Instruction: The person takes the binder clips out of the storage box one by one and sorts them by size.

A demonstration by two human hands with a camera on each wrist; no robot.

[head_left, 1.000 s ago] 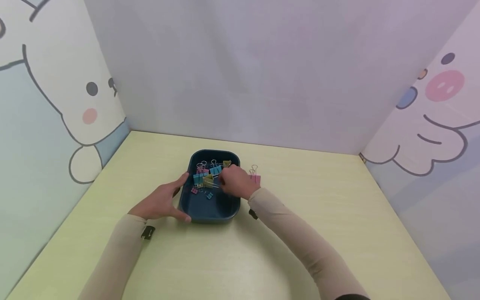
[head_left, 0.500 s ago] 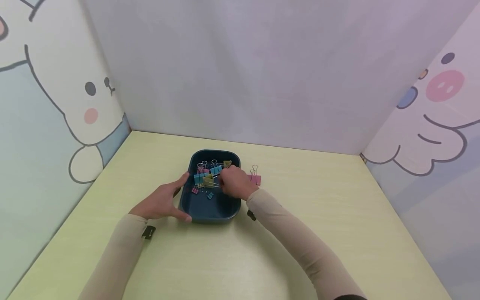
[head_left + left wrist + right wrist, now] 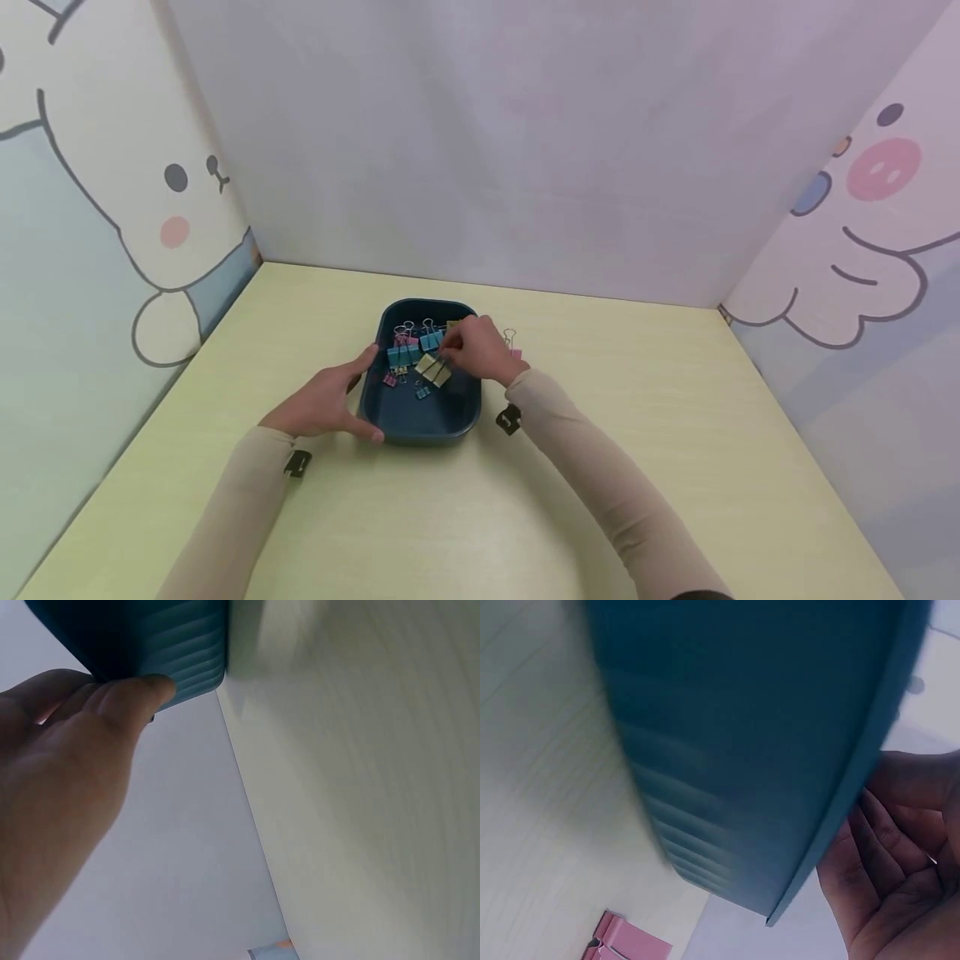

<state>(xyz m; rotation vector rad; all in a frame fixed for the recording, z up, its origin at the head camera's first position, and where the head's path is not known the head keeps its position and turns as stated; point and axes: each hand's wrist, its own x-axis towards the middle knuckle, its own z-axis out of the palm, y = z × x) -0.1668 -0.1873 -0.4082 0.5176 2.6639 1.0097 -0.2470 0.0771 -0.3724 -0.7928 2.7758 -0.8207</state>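
A dark blue tray (image 3: 420, 423) holds binder clips of several colours and sizes. My right hand (image 3: 486, 348) reaches over its right side and pinches the wire handles of a yellow binder clip (image 3: 429, 367); that clip is tilted, inside the tray's outline. Against the tray's left side rests my left hand (image 3: 322, 404), thumb spread from the fingers near the front corner. Blue binder clips (image 3: 402, 357) and a pink one lie behind and left of the yellow clip. Smaller ones, including a tiny blue clip (image 3: 423, 392), are nearer. In the right wrist view the tray wall (image 3: 742, 727) hides the pinched clip.
Right of the tray, a large pink binder clip (image 3: 634, 945) stands on the pale wooden table (image 3: 637, 400), partly behind my right hand in the head view. Another yellow clip (image 3: 453, 325) sits at the tray's far right. Walls border the table's back and sides.
My right hand has risen slightly, and the yellow binder clip has turned, its body now pointing down to the right. The left hand and tray stay put.
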